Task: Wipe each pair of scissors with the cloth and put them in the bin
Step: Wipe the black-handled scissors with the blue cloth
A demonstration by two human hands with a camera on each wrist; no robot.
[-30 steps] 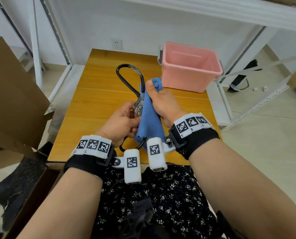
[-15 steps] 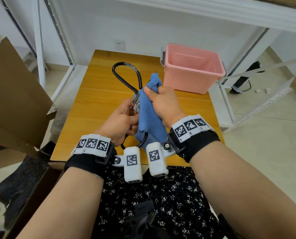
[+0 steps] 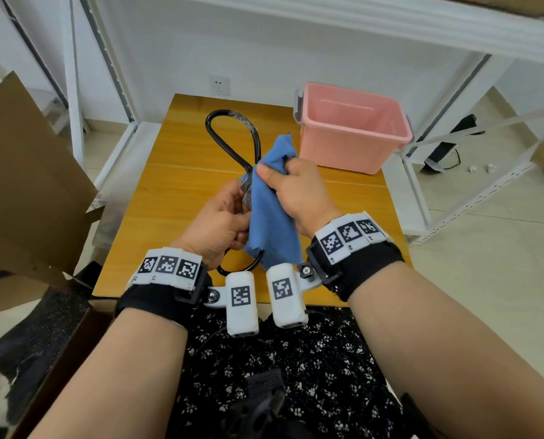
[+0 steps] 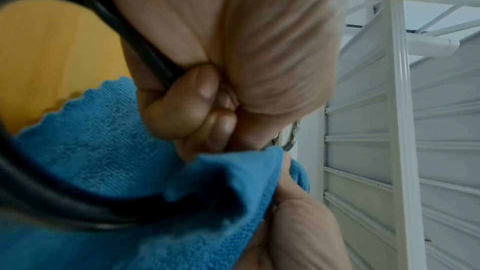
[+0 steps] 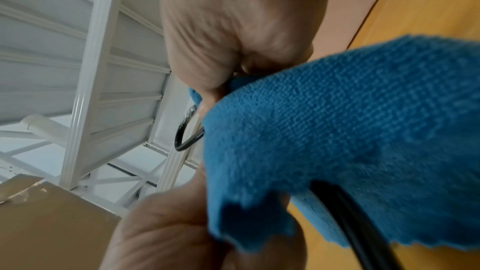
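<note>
A large pair of scissors (image 3: 232, 137) with black loop handles is held above the wooden table (image 3: 175, 191), one loop pointing away from me and the other near my wrists. My left hand (image 3: 220, 223) grips the near black handle (image 4: 145, 52), fingers curled round it. My right hand (image 3: 296, 191) pinches the blue cloth (image 3: 270, 217) around the metal blade part (image 3: 247, 191), which is mostly hidden by cloth. The cloth (image 5: 337, 126) fills the right wrist view. The pink bin (image 3: 350, 128) stands at the table's far right and looks empty.
White metal shelving (image 3: 454, 172) flanks the table on both sides. A brown cardboard box (image 3: 26, 185) stands at the left. A wall socket (image 3: 219, 84) sits behind the table.
The right hand slid the cloth along the scissors, first toward me and then slightly back up. The scissors tilted a little; the left hand kept its grip.
</note>
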